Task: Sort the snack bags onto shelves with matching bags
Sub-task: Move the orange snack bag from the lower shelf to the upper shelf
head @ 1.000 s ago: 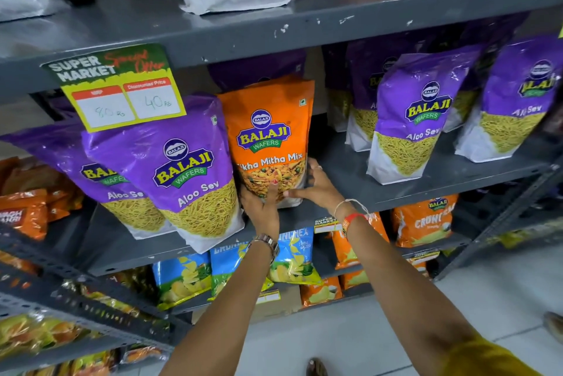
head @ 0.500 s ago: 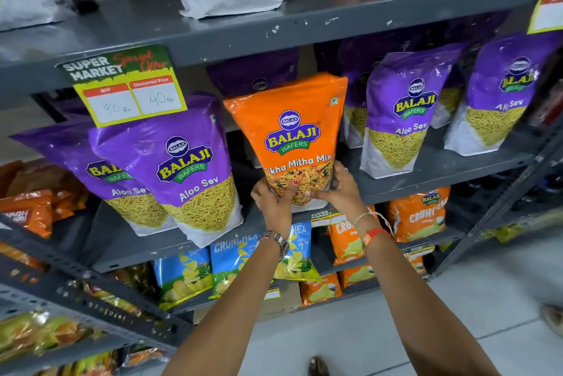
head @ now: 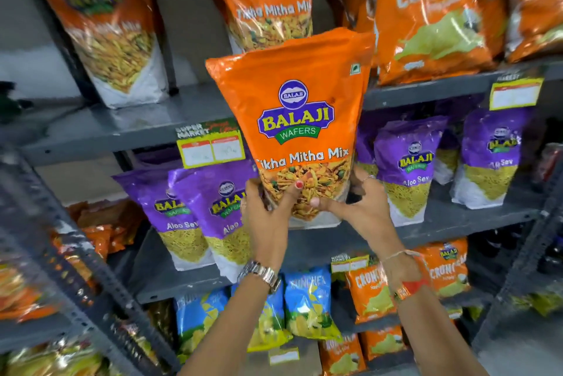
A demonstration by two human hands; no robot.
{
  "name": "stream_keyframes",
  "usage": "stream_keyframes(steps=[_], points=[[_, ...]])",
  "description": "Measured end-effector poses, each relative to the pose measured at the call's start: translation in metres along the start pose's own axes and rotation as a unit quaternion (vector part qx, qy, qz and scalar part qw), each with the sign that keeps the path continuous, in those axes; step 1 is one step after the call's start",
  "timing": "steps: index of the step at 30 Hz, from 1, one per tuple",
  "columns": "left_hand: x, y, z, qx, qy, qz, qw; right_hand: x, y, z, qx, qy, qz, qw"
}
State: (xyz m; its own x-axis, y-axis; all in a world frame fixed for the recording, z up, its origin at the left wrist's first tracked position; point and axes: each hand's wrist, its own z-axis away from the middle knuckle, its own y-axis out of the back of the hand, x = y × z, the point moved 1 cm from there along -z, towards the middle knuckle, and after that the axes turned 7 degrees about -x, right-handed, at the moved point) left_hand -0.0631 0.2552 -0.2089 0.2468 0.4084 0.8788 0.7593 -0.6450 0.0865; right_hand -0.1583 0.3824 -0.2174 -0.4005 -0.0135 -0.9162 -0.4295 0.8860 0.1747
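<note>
An orange Tikha Mitha Mix bag (head: 300, 120) is held upright in front of the shelves. My left hand (head: 268, 214) grips its lower left corner and my right hand (head: 361, 208) grips its lower right. Its top reaches the upper shelf (head: 137, 123), where two matching orange Tikha Mitha Mix bags stand, one (head: 268, 1) directly behind it and another (head: 112, 28) to the left. Purple Aloo Sev bags stand on the middle shelf, some (head: 213, 211) left of my hands and others (head: 411, 168) on the right.
Orange Crunchex bags (head: 426, 16) fill the upper shelf's right side. Blue Crunchex bags (head: 307, 302) and small orange bags (head: 371, 293) sit on the lower shelf. A yellow price tag (head: 211, 147) hangs from the upper shelf edge. A slanted grey rack (head: 61, 254) stands at left.
Both hands have lifted the orange bag off the middle shelf, up toward the upper shelf. The view has tilted up, bringing the matching orange bags into sight.
</note>
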Motion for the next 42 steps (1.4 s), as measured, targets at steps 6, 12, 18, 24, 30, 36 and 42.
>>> stream_keyframes(steps=[6, 12, 18, 24, 30, 36, 42], points=[[0.079, 0.054, -0.033, 0.047, -0.082, 0.0, 0.996, -0.082, -0.024, -0.031, -0.007, 0.062, -0.027, 0.998], [0.122, 0.119, -0.088, 0.085, -0.106, -0.046, 0.99, -0.154, -0.082, -0.081, -0.032, 0.096, -0.055, 0.993], [0.129, 0.181, -0.153, 0.089, -0.046, -0.058, 0.993, -0.197, -0.152, -0.125, -0.088, 0.095, -0.062, 0.99], [0.119, 0.215, -0.194, 0.095, 0.019, -0.045, 0.994, -0.207, -0.204, -0.146, -0.107, 0.056, -0.046, 0.992], [0.1, 0.233, -0.204, 0.087, 0.052, -0.009, 0.995, -0.199, -0.235, -0.157, -0.111, 0.036, -0.017, 0.993], [0.095, 0.233, -0.205, 0.107, 0.068, -0.035, 0.991, -0.199, -0.238, -0.161, -0.122, 0.034, -0.002, 0.992], [0.092, 0.235, -0.208, 0.113, 0.085, -0.045, 0.989, -0.201, -0.236, -0.155, -0.131, 0.041, 0.003, 0.99]])
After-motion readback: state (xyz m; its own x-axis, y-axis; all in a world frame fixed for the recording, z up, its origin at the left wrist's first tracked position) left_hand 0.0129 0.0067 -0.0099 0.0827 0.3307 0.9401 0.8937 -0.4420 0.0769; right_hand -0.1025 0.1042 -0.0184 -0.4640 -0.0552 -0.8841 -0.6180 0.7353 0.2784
